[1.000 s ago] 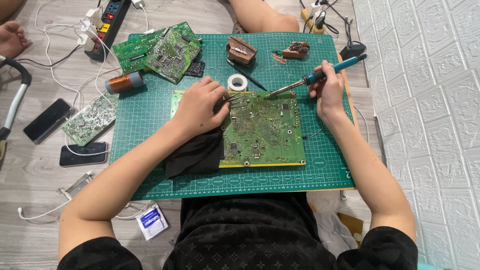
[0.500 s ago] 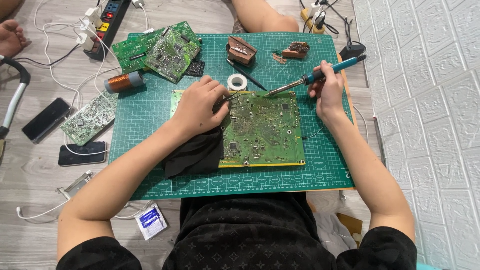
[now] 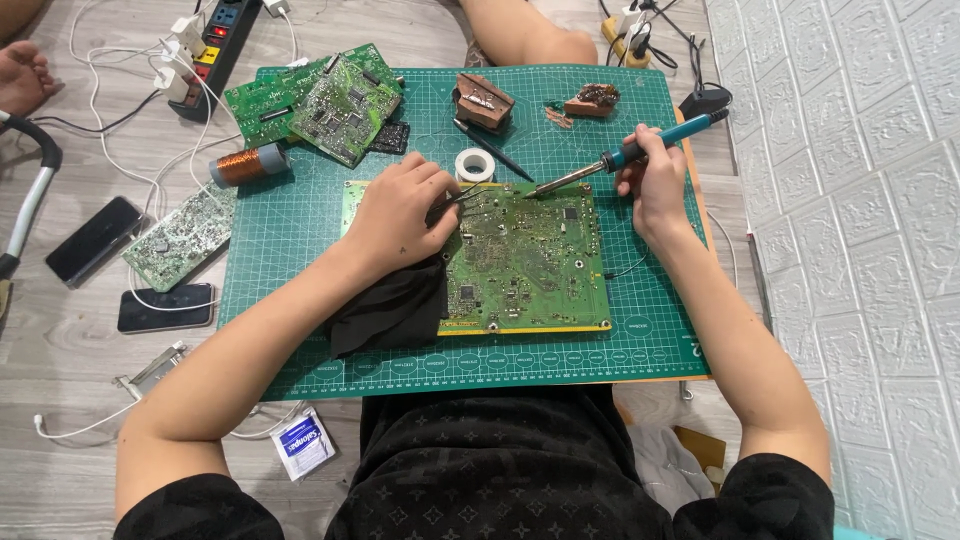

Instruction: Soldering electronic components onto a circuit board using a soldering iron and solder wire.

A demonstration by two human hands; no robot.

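Soldering at the top edge of the large green circuit board [image 3: 525, 265] is the step in hand, and it wants a steady tip and a light touch. The right hand [image 3: 652, 185] is closed around the teal-handled soldering iron [image 3: 640, 152], whose tip meets the board near its upper middle. The left hand [image 3: 400, 210] rests on the board's left part with its fingers pinched on thin tweezers [image 3: 462, 196] aimed toward the same spot; whether they grip a component is too small to tell. The board lies flat on the green cutting mat [image 3: 640, 340], partly over a black cloth [image 3: 395, 310]. Doing this well, I judge, means bracing both wrists on the mat and keeping the tweezers still. The roll of solder wire [image 3: 474, 165] sits just above the board, within easy reach.
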